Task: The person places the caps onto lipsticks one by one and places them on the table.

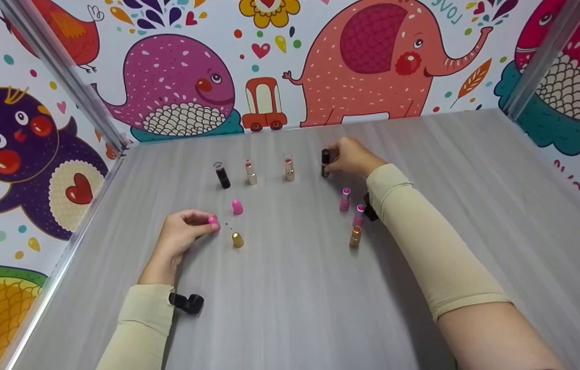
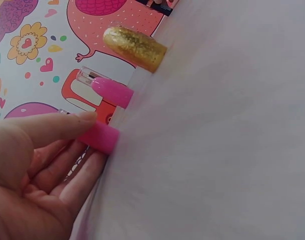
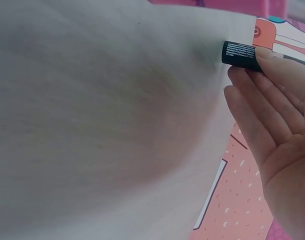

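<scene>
In the head view my left hand [image 1: 176, 239] pinches a pink lipstick cap [image 1: 213, 221] between thumb and fingers, at the table surface. Beside it stand another pink cap [image 1: 237, 207] and a gold cap [image 1: 238, 240]. The left wrist view shows the held pink cap [image 2: 105, 138] upright on the table. Farther back on the right, my right hand [image 1: 354, 156] grips a black lipstick tube [image 1: 325, 155] upright. Its printed lower end [image 3: 238, 55] shows in the right wrist view, at or just above the tabletop; I cannot tell which. Fingers hide part of the tube.
A black tube with a transparent top [image 1: 222, 176] and two pale gold lipsticks, one left [image 1: 251, 173] and one right [image 1: 289, 169], stand at the back. Two pink lipsticks [image 1: 345, 199] and a gold lipstick [image 1: 355, 238] stand near the right forearm. Cartoon-printed walls [image 1: 269, 51] border the table.
</scene>
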